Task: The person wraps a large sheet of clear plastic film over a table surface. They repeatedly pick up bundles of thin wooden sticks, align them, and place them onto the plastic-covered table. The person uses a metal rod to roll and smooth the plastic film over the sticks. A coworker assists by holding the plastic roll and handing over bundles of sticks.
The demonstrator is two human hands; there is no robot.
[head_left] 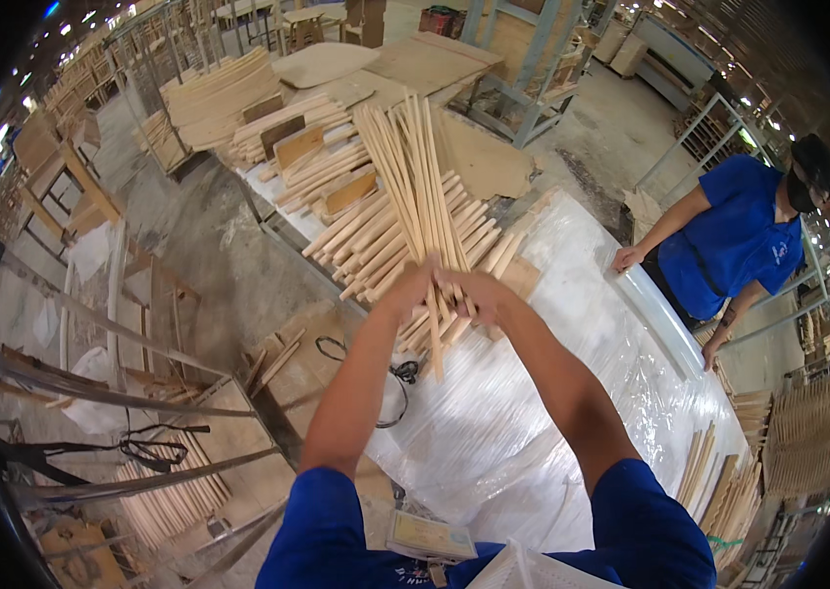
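A loose bundle of long pale wooden rods [413,177] fans away from me, gripped near its close end. My left hand [411,291] is closed around it on one side. Pressed in from the other side, my right hand [472,296] is closed on it too, with several rod ends poking out below the fingers. Both hands are slightly blurred. Under and beyond the bundle, shorter wooden rods [361,245] lie heaped across the table. The worktable [503,412] before me is covered with shiny clear plastic film.
At the right, a co-worker in a blue shirt [729,236] holds a long roll of clear film [665,319] along the table's edge. A black strap [403,371] hangs near the left edge. Metal rack bars [130,393] stand at the lower left. Brown boards [435,64] lie farther back.
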